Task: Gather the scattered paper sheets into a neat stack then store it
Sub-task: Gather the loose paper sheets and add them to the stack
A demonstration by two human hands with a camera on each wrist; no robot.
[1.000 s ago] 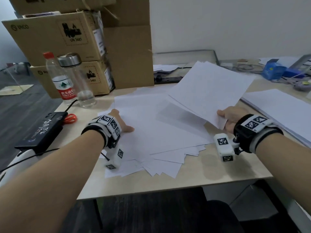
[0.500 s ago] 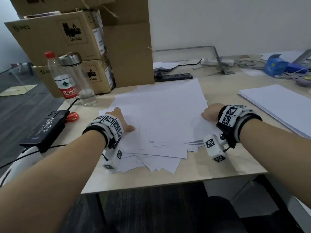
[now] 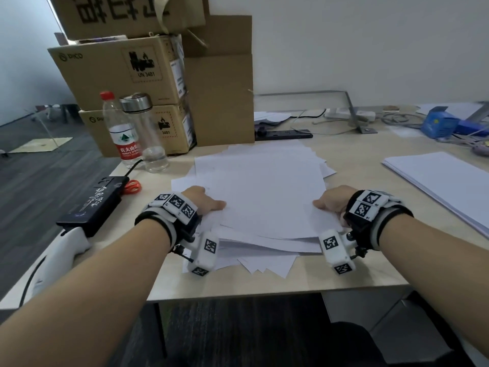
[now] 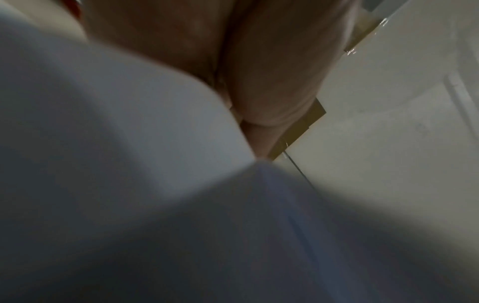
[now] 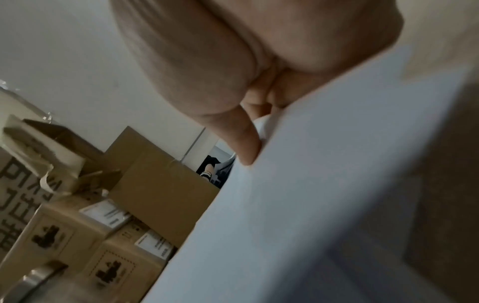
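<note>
Head view: our left hand (image 3: 205, 201) and right hand (image 3: 332, 201) sit on opposite side edges of the paper pile (image 3: 260, 192), mid-desk (image 3: 344, 276), near the front edge. Thumbs lie on top; the fingers are hidden under or behind the sheets, so both look like pinch holds on the pile, and the wrist views have to confirm. The pile is ragged: corners fan out at the front and at the far right.

Handling call: loose sheets are light, floppy and slick on each other. They will sag and shear if lifted by one side. Hold both long edges, then tap an edge on the desk to square up.

Room: bare desk to the right between the pile and a second paper stack (image 3: 447, 186). On the left, the bottles (image 3: 132, 131), a black case (image 3: 92, 202) and boxes (image 3: 148, 75) crowd in. The power strip (image 3: 283, 134) sits just behind the pile. The front desk edge is close, so front corners could slide off.

Left wrist view: blurry. Our palm (image 4: 233, 51) presses against a sheet edge (image 4: 129, 123). We can't make out the fingertips here.

Right wrist view: a finger (image 5: 246, 141) lies along the paper edge (image 5: 311, 184), palm tight above it, so that hand is holding the pile. Boxes are visible beyond.
</note>
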